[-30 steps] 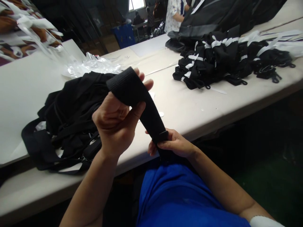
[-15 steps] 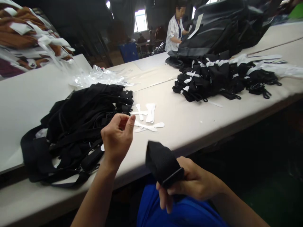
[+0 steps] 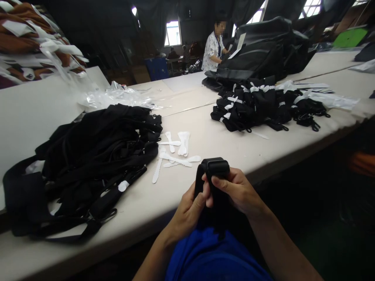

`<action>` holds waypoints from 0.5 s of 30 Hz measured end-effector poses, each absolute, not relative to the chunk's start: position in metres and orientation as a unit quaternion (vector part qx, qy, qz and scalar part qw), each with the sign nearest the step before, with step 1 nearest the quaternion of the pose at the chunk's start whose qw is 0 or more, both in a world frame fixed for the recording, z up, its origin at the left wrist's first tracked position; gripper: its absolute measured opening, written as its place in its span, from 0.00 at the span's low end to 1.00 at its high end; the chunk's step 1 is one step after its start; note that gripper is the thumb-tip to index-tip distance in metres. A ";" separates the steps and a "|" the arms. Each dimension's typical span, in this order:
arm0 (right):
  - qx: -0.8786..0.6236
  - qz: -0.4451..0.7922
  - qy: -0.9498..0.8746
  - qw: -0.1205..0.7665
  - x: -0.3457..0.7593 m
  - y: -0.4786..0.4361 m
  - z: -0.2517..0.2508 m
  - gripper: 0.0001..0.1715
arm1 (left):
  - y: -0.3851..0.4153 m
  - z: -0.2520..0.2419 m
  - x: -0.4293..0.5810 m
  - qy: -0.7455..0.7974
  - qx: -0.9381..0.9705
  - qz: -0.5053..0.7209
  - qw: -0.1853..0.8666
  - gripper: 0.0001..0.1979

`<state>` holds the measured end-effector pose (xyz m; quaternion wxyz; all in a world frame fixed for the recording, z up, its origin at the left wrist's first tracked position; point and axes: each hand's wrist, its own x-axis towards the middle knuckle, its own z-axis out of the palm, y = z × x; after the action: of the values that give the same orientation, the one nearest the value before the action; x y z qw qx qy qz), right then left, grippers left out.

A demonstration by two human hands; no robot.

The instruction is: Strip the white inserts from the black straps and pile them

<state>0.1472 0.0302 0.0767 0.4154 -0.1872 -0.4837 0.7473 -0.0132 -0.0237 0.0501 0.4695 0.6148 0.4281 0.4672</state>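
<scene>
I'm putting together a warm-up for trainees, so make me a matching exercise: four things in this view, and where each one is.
1. folded black strap
2. loose white notched strips
3. bundled black straps
4. crumpled clear plastic

A. just beyond the tangled black heap
B. in front of the large black bags
C. held by the left hand and right hand
D. just right of the tangled black heap

Pairs: 1-C, 2-D, 3-B, 4-A

Black strap [image 3: 217, 167], its lower end indistinct in shadow
</scene>
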 end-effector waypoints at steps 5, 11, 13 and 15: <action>-0.242 0.725 -0.419 0.490 0.136 0.029 0.065 0.14 | -0.011 0.018 -0.015 0.518 0.689 0.486 0.144 0.18; -0.255 0.706 -0.367 0.549 0.121 0.017 0.058 0.14 | 0.002 -0.003 -0.015 0.481 0.671 0.561 0.066 0.21; -0.254 0.689 -0.365 0.572 0.115 0.014 0.055 0.16 | 0.002 -0.001 -0.018 0.499 0.629 0.571 0.173 0.17; -0.279 0.603 -0.412 0.624 0.109 0.018 0.048 0.19 | 0.009 0.001 -0.025 0.505 0.619 0.551 0.240 0.15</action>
<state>0.1093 0.0184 0.0485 0.6239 -0.2789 -0.4121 0.6026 -0.0250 0.0089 0.0008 0.2402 0.6193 0.5054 0.5507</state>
